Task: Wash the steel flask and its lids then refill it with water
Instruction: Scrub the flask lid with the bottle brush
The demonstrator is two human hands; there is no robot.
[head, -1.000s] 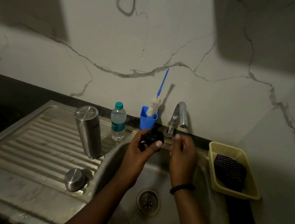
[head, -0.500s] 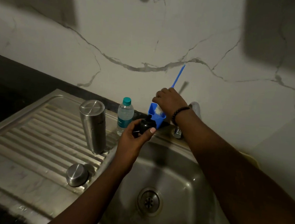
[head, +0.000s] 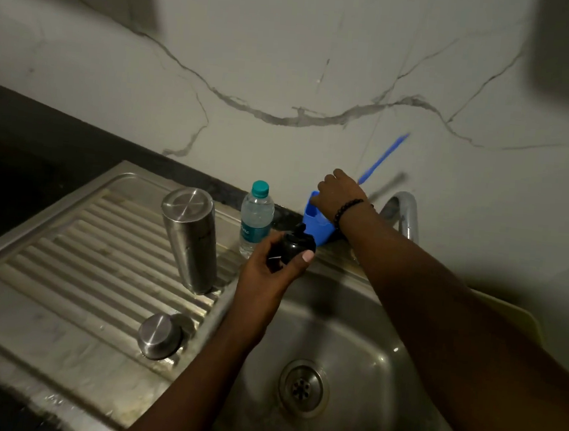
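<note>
Now black lid (head: 293, 247) in left hand (head: 271, 276), right hand (head: 334, 195) at blue cup (head: 316, 223).

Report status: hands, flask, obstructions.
Left hand grips black inner lid. Right hand at blue brush cup. Steel flask inverted on drainboard. Nothing blocking.

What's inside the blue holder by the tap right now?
A brush with a blue handle sticks up out of the blue holder. The right hand is at the holder's mouth and covers it, so the bristles and anything else inside are hidden.
</note>
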